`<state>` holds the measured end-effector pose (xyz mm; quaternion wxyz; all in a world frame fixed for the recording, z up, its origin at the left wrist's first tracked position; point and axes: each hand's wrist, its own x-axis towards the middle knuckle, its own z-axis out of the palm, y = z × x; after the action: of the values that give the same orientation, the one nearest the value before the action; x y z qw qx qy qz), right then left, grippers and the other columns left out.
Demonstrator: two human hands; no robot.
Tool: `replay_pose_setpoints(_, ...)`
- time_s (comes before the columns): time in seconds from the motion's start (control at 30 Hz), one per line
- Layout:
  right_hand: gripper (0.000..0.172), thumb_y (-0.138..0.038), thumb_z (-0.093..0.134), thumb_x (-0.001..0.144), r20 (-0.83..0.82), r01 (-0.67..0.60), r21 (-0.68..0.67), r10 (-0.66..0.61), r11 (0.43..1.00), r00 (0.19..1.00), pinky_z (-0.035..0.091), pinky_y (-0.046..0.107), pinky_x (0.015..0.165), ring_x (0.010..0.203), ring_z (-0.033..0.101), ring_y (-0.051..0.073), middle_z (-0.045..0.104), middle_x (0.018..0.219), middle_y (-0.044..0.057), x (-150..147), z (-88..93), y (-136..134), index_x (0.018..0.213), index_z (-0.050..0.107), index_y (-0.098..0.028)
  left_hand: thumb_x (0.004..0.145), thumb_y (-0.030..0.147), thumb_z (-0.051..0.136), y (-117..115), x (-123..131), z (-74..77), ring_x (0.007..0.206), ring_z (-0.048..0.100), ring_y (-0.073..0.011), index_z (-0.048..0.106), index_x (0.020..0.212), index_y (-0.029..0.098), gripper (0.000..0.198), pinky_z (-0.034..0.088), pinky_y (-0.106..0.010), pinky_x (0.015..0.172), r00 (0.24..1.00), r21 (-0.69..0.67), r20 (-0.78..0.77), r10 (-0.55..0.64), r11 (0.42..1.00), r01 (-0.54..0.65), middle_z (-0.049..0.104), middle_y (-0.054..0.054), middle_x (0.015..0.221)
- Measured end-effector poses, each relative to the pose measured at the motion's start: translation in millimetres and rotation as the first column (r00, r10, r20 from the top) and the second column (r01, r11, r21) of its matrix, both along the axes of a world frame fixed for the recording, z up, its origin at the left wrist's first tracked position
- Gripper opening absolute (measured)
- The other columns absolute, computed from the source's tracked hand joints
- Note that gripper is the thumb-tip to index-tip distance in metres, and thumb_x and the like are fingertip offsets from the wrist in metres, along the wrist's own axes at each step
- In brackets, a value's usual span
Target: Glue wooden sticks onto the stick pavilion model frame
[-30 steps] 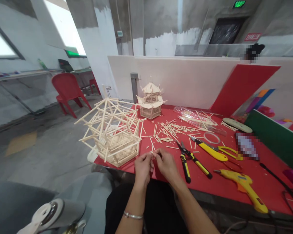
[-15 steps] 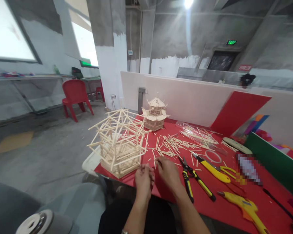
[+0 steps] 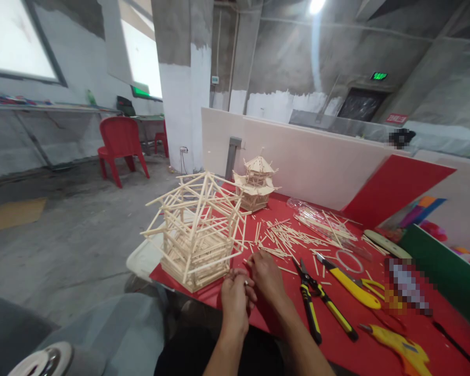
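My left hand (image 3: 237, 296) is closed at the front edge of the red table, beside the base of a large open frame (image 3: 196, 235) of pale wooden sticks. The small pale tip of a wooden stick (image 3: 246, 283) shows between its fingers. Close by on the right, my right hand (image 3: 265, 274) has its fingers bent and pinched together over the table. Whatever they may hold is hidden. Loose wooden sticks (image 3: 285, 235) lie scattered just beyond my hands. A smaller finished-looking stick pagoda (image 3: 256, 183) stands behind the large frame.
Right of my hands lie black-and-yellow pliers (image 3: 325, 297), a yellow-handled cutter (image 3: 350, 284), a tape ring (image 3: 349, 261) and a yellow glue gun (image 3: 401, 344). A plastic bag of sticks (image 3: 323, 219) rests farther back. White panels (image 3: 297, 162) border the table (image 3: 266, 331).
The camera view has shifted, moving the table items slightly right in the picture. My hands have come closer together, and a pale stick tip now shows in the left one.
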<state>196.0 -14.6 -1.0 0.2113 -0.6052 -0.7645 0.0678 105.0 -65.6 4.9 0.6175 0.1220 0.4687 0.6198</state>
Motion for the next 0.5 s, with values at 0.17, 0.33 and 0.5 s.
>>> replay_pose_setpoints(0.17, 0.024, -0.042, 0.044, 0.093, -0.725, -0.124, -0.199, -0.061, 0.972, 0.687, 0.049, 0.029, 0.066, 0.073, 0.059, 0.017, 0.061, 0.081, 0.003, -6.9, 0.3, 0.1, 0.081, 0.049, -0.022, 0.062, 0.037, 0.068, -14.2, -11.8, 5.2, 0.034, 0.04, -0.0052, 0.046, 0.07, 0.02, 0.029, 0.018, -0.015, 0.029, 0.993, -0.055, 0.1, 0.056, 0.997, -0.05, 0.051, 0.006, 0.053)
replay_pose_setpoints(0.33, 0.036, -0.055, 0.063, 0.079, -0.932, -0.366, -0.308, -0.201, 0.878, 0.302, 0.053, 0.029, 0.066, 0.076, 0.062, 0.017, 0.064, 0.087, 0.004, -23.0, 5.8, -0.1, 0.081, 0.051, -0.022, 0.061, 0.035, 0.07, -20.7, -20.6, 6.3, 0.033, 0.035, -0.0054, 0.05, 0.08, 0.021, 0.032, 0.018, -0.015, 0.029, 0.985, -0.051, 0.108, 0.136, 0.99, -0.131, 0.046, 0.009, 0.05)
replay_pose_setpoints(0.5, 0.033, -0.053, 0.061, 0.081, -0.944, -0.421, -0.289, -0.185, 0.86, 0.272, 0.054, 0.027, 0.061, 0.079, 0.064, 0.016, 0.065, 0.092, 0.004, -33.6, 1.8, -3.5, 0.083, 0.049, -0.022, 0.061, 0.026, 0.069, -17.5, -25.8, 3.4, 0.039, 0.043, -0.006, 0.05, 0.076, 0.018, 0.026, 0.024, -0.016, 0.031, 0.975, -0.018, 0.082, 0.205, 0.979, -0.204, 0.056, 0.004, 0.058)
